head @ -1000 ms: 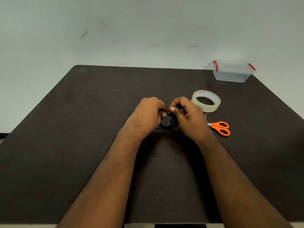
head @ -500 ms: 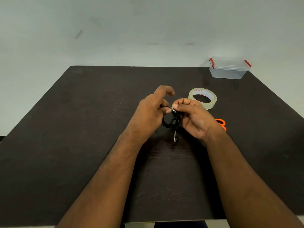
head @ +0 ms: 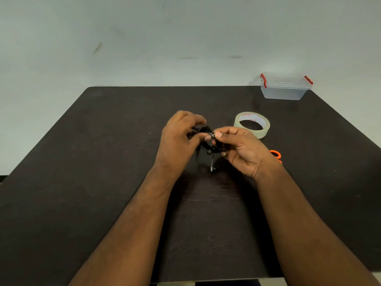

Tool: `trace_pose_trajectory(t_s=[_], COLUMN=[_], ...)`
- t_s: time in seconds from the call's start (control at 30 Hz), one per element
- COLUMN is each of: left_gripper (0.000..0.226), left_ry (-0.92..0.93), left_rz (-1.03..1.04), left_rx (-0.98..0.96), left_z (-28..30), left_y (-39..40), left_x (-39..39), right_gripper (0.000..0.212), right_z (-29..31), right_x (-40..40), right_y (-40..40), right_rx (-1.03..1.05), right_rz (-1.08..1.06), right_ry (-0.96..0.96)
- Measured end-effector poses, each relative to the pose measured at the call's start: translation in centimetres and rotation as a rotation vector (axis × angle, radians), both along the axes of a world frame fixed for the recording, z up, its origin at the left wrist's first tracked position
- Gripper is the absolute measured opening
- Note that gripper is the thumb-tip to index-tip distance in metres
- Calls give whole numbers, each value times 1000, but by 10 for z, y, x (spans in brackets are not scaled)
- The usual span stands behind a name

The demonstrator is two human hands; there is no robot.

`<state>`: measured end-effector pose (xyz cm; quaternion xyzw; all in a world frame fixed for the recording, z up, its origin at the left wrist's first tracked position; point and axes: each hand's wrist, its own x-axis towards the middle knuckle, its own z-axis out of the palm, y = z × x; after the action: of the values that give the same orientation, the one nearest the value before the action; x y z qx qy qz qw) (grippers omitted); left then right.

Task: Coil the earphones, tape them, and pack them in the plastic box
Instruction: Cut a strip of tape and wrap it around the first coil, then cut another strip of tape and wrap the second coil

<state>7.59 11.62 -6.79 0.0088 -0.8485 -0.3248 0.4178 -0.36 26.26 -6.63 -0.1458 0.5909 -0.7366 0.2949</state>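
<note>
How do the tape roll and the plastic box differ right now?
The tape roll is an open ring lying flat mid-table; the box is rectangular, lidded with red clips, at the far right corner. The roll lies close to the right hand; the box sits farther off. Both rest untouched.

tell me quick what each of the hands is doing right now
Left hand: fingers curled round the coiled black earphones, holding them.
Right hand: thumb and finger pinching the same earphones.

Your left hand (head: 179,139) and right hand (head: 243,151) are bare; your forearms show no sleeves, no rings.
</note>
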Motion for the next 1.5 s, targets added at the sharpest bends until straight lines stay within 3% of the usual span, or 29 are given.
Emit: trace_pose_trajectory(t_s=[0.17, 0.33, 0.53, 0.7, 0.9, 1.0, 1.13, 1.33, 1.4, 1.5], left_gripper=[7, 9, 10, 13, 19, 21, 15, 13, 10, 11], left_ry=[-133, -103, -45, -80, -187, -190, -119, 61, 41, -135], left_rz=[-119, -244, -341, -436, -543, -563, -408, -60, -2, 98], left_rx=[707, 906, 856, 827, 853, 937, 1028, 1015, 1021, 1085], left_z=[2, 1, -5, -7, -11, -11, -7, 6, 13, 17], left_y=[13, 25, 17, 15, 12, 9, 5, -15, -25, -54], left_x=[-1, -1, -4, -4, -7, -7, -7, -2, 0, 5], right_gripper=[12, 10, 14, 11, 37, 35, 34, 27, 24, 21], right_z=[0, -4, -7, -7, -9, -11, -10, -8, -8, -10], right_x=[6, 11, 9, 11, 11, 11, 7, -4, -4, -4], right_y=[-9, -17, -17, -17, -17, -19, -17, -10, -12, -16], right_rx=[-89, -139, -239, -299, -327, -274, -320, -430, -427, -375], right_rz=[-289, -293, -103, -23, -96, -95, -14, -113, -137, -153], right_ry=[272, 238, -129, -178, -178, -153, -149, -89, -67, -36])
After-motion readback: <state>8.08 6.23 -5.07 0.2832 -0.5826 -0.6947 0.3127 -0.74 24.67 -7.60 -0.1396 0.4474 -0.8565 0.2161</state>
